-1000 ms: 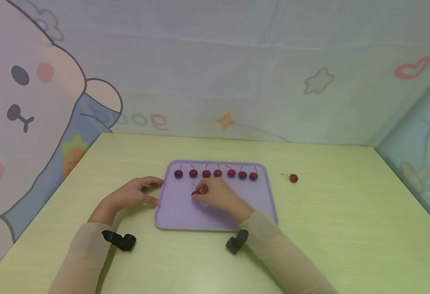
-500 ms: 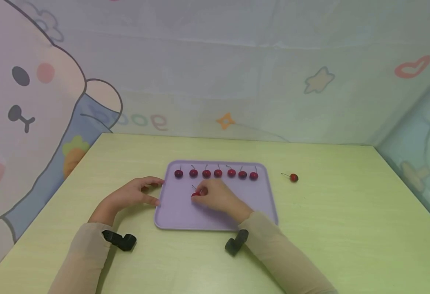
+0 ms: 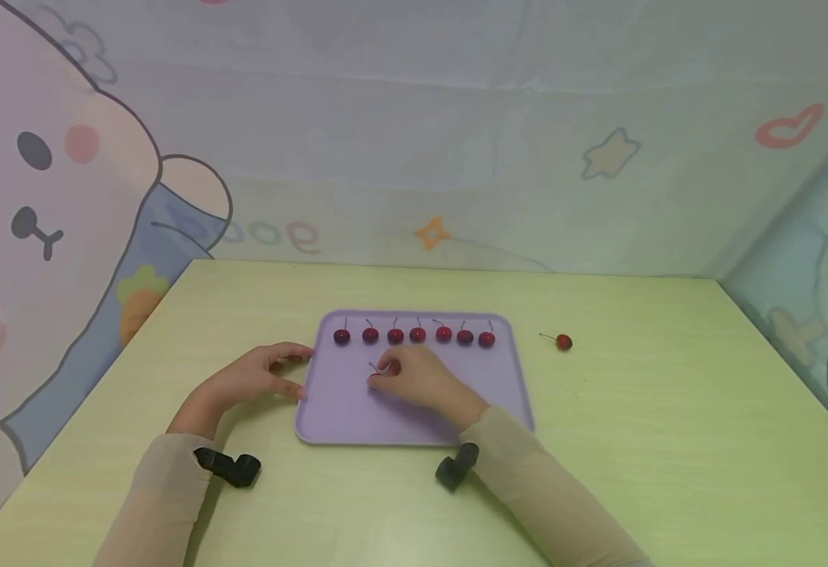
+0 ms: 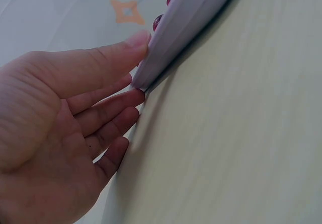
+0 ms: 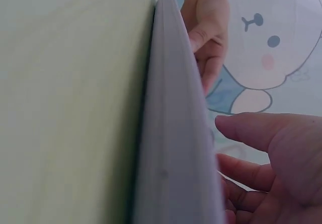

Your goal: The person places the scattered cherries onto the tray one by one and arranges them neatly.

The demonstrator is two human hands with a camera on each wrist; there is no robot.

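Mirrored lettering on backdrop [image 3: 272, 233], not clearly legible

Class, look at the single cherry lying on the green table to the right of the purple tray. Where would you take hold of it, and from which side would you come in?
Pinch the loose cherry by its round red body, coming from above. Its thin stem points left, toward the tray, and lies low on the table, so it is probably hard to catch. The body is free all round, and the right hand is nearer.
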